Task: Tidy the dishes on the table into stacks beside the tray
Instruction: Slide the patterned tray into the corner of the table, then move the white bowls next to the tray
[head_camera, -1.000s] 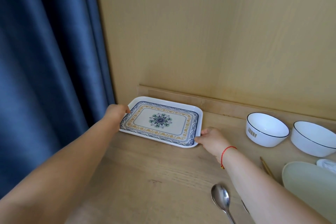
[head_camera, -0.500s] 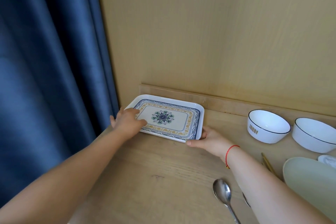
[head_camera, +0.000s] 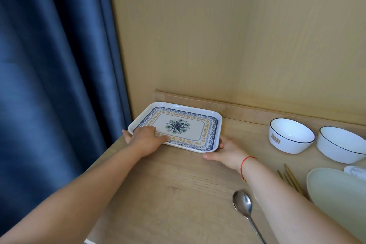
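Note:
A white rectangular tray (head_camera: 200, 112) with a blue and yellow pattern lies flat in the table's far left corner. My left hand (head_camera: 145, 138) rests on its near left corner, fingers spread over the rim. My right hand (head_camera: 225, 150) holds its near right corner, thumb along the front edge. Two white bowls with dark rims, one (head_camera: 291, 134) nearer the tray and one (head_camera: 340, 144) at the right edge, stand apart by the back ledge. A pale green plate (head_camera: 336, 194) lies at the right, partly behind my forearm.
A metal spoon (head_camera: 245, 212) lies near the front. Several wooden chopsticks (head_camera: 291, 176) lie left of the plate. A small white dish (head_camera: 356, 171) peeks out behind the plate. Blue curtain (head_camera: 59, 85) hangs past the table's left edge; a wooden wall stands behind.
My left hand moved from the tray's left edge onto its near left corner. My right hand slid round the near right corner. The tray sits closer to the back ledge.

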A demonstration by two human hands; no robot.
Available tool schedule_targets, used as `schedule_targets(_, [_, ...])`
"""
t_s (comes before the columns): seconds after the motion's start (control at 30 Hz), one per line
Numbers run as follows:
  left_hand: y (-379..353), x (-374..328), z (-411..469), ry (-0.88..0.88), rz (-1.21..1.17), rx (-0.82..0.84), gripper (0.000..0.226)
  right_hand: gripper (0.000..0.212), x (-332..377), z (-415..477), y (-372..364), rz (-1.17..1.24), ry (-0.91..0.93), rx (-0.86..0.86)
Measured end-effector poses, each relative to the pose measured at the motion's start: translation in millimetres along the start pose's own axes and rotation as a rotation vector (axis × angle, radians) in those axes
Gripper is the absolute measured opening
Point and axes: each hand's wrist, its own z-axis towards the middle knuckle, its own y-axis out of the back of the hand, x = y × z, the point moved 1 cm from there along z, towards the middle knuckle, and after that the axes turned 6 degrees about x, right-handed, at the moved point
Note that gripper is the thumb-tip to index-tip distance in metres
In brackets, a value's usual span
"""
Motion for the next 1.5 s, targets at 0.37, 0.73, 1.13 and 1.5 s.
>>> schedule_targets(0.37, [11.8, -44.2, -43.5, -0.286, -0.019, -0.009, 0.056, 0.073, 42.6, -60.8, 22.2, -0.165, 0.071, -0.113])
schedule_targets(0.73, [13.9, -99.1, -97.2, -0.458, 0.022, 0.051, 0.049, 0.064, 55.6, -122.5, 48.9, -0.471, 0.211, -0.134])
schedule_targets(1.13, [15.3, -139.3, -148.5, -0.555, 0.058, 0.08, 0.044, 0.061, 36.1, -181.9, 87.1, -0.545, 0.249, -0.219])
schedule_targets(1.5, [10.0, -186.4, -184.3, -0.608, 0.041, 0.104, 0.049, 0.062, 3.0, -230.8, 121.0, -0.549, 0.176, -0.283])
